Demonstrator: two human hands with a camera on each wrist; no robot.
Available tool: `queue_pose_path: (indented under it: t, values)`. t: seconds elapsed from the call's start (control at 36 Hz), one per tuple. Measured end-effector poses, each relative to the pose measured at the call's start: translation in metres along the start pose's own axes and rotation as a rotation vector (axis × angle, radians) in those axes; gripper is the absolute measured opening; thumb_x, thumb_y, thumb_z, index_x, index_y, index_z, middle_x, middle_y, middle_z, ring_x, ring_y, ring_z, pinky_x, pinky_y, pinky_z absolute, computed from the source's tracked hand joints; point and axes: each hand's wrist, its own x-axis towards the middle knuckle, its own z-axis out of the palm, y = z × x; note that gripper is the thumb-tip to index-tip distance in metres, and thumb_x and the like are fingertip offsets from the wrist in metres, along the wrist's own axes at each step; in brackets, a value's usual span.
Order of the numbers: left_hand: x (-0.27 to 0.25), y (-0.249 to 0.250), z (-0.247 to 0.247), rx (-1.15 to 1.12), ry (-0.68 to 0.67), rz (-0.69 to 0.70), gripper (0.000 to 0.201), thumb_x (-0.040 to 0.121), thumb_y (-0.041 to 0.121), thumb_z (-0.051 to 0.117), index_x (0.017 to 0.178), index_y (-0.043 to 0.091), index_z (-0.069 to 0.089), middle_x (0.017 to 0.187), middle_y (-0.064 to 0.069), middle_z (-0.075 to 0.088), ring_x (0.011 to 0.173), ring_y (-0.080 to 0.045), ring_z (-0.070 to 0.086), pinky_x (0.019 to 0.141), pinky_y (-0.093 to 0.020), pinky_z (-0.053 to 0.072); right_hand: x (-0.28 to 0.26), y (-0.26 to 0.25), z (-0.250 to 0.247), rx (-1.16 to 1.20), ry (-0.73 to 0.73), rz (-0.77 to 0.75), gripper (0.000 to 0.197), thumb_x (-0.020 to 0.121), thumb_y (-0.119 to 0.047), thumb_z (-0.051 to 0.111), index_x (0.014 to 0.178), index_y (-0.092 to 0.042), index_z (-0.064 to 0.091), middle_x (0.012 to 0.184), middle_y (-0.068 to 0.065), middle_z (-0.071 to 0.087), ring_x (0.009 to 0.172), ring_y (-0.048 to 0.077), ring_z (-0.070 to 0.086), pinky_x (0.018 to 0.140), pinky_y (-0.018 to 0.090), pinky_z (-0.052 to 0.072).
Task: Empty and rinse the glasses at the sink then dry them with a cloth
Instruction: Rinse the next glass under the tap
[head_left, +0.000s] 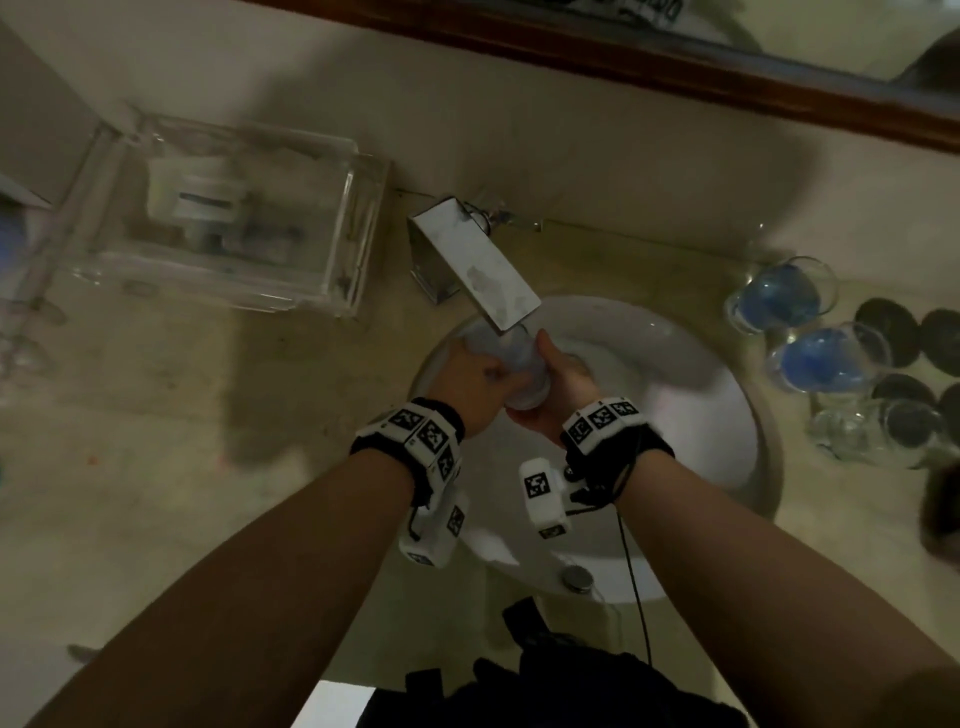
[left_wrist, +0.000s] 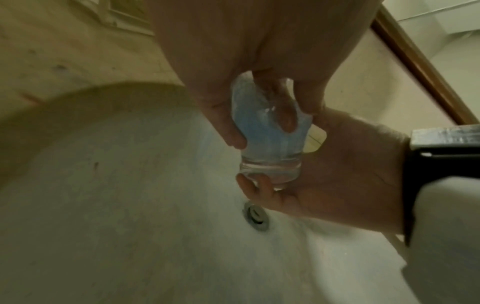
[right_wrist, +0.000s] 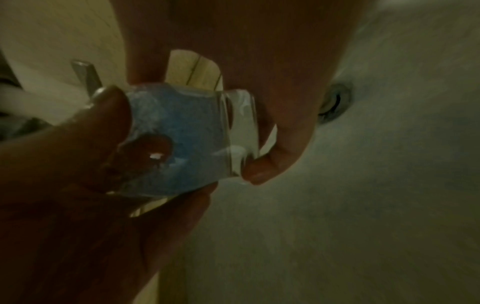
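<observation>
Two hands on one glass (head_left: 519, 371) under the faucet (head_left: 491, 275), over the sink (head_left: 727, 415).
Left hand (head_left: 467, 384) fingers wrap its body, right hand (head_left: 563, 387) fingers clamp the base — probably steadying it tilted while blue residue rinses out.

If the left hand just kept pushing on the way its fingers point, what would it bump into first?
The left hand already grips the glass over the sink, fingers aimed toward the flat metal tap. Going straight on, it would probably meet the tap spout's end first, though depth is hard to judge.
</observation>
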Motion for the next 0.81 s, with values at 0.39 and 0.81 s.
queue_pose_path:
  t: [0.39, 0.81]
  values:
    - [-0.009, -0.012, -0.002, 0.154, 0.064, 0.016, 0.022, 0.076, 0.032, 0.081, 0.074, 0.023, 0.060, 0.105, 0.000, 0.043, 0.110, -0.024, 0.047, 0.096, -0.034, 0.043, -0.008, 0.010, -0.005, 0.100, -0.039, -0.035, 0.035, 0.095, -0.040, 0.049, 0.104, -0.012, 0.067, 0.104, 0.005, 0.067, 0.090, 0.020, 0.059, 0.083, 0.027, 0.039]
    - [-0.002, -0.001, -0.006, -0.016, -0.124, -0.007, 0.015, 0.089, 0.014, 0.070, 0.102, 0.010, 0.074, 0.097, -0.001, 0.070, 0.086, -0.012, 0.063, 0.076, -0.013, 0.051, -0.017, 0.009, -0.021, 0.056, -0.111, -0.107, 0.028, 0.094, -0.023, 0.046, 0.087, -0.010, 0.070, 0.079, 0.006, 0.065, 0.064, 0.016, 0.057, 0.053, 0.021, 0.044]
